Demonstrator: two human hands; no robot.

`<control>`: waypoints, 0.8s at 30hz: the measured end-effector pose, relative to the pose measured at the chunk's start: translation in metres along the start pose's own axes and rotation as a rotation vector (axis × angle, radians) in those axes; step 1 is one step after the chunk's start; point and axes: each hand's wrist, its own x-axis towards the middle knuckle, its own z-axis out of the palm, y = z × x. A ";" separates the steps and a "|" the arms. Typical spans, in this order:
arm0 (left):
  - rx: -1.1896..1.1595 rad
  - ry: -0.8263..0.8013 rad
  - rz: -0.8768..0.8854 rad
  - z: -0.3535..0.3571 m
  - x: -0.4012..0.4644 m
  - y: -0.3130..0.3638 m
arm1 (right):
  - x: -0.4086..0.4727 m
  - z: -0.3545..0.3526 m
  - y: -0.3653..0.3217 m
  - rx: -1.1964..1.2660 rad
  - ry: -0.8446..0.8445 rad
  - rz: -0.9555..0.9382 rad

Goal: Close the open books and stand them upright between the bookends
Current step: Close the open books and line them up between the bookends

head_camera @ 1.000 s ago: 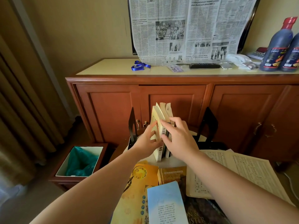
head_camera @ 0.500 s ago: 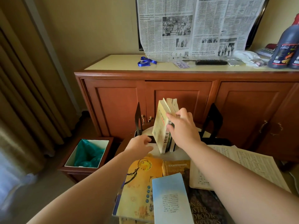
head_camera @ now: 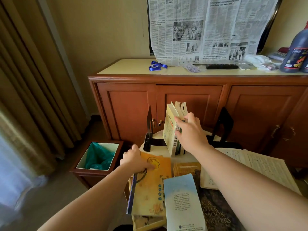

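Note:
Several cream paperbacks stand upright on a small round table, between a black bookend on the left and another on the right. My right hand holds these standing books near their tops, with fingers over the spines. My left hand grips the top left corner of a closed orange book lying flat. A pale blue book lies on it, next to a small brown book. An open book lies at the right, partly under my forearm.
A wooden cabinet stands right behind the table, with a newspaper, blue lanyard, remote and dark bottles on top. A wooden bin with a green liner sits on the floor at the left. A dark large book lies underneath.
My left hand has left the standing books and come down onto the orange book's corner. My right hand stays on the upright books, which now lean less.

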 end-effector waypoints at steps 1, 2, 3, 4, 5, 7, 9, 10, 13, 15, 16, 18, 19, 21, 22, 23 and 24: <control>-0.115 -0.004 -0.011 -0.008 0.000 0.002 | 0.000 -0.001 0.000 0.000 -0.002 0.001; -0.222 0.000 -0.019 -0.016 0.000 0.004 | 0.000 -0.001 0.000 -0.002 -0.005 0.002; -0.313 0.013 -0.024 -0.025 0.001 0.007 | -0.001 -0.001 0.000 -0.005 -0.009 0.003; -0.391 0.036 -0.015 -0.034 0.000 0.010 | -0.001 -0.001 -0.001 -0.007 -0.013 0.004; -0.450 0.070 0.007 -0.044 -0.001 0.015 | -0.001 -0.002 -0.001 -0.008 -0.018 0.004; -0.541 0.160 0.094 -0.060 -0.004 0.027 | -0.001 -0.001 -0.001 0.004 -0.031 0.004; -0.623 0.215 0.175 -0.072 -0.010 0.041 | -0.001 0.000 -0.001 0.012 -0.040 0.000; -0.642 0.241 0.206 -0.076 -0.013 0.048 | -0.001 0.000 -0.001 0.011 -0.043 0.002; -0.662 0.310 0.263 -0.081 -0.020 0.068 | -0.002 0.001 0.000 0.000 -0.049 0.006; -0.702 0.343 0.283 -0.078 -0.024 0.080 | -0.002 0.000 0.001 0.000 -0.053 0.003; -0.728 0.349 0.292 -0.075 -0.024 0.085 | -0.002 -0.001 0.002 0.002 -0.054 0.001; -0.792 0.339 0.290 -0.067 -0.020 0.092 | -0.001 -0.001 0.003 0.004 -0.058 0.002; -0.822 0.331 0.287 -0.063 -0.017 0.095 | -0.001 -0.001 0.003 0.003 -0.062 0.004; -0.869 0.318 0.282 -0.056 -0.012 0.100 | -0.001 0.000 0.003 0.006 -0.068 0.008; -0.888 0.314 0.280 -0.053 -0.009 0.102 | -0.001 0.000 0.003 0.006 -0.072 0.012; -0.903 0.313 0.277 -0.050 -0.006 0.105 | -0.001 0.000 0.003 0.007 -0.075 0.017; -0.916 0.313 0.274 -0.047 -0.004 0.107 | -0.001 0.000 0.002 0.008 -0.077 0.020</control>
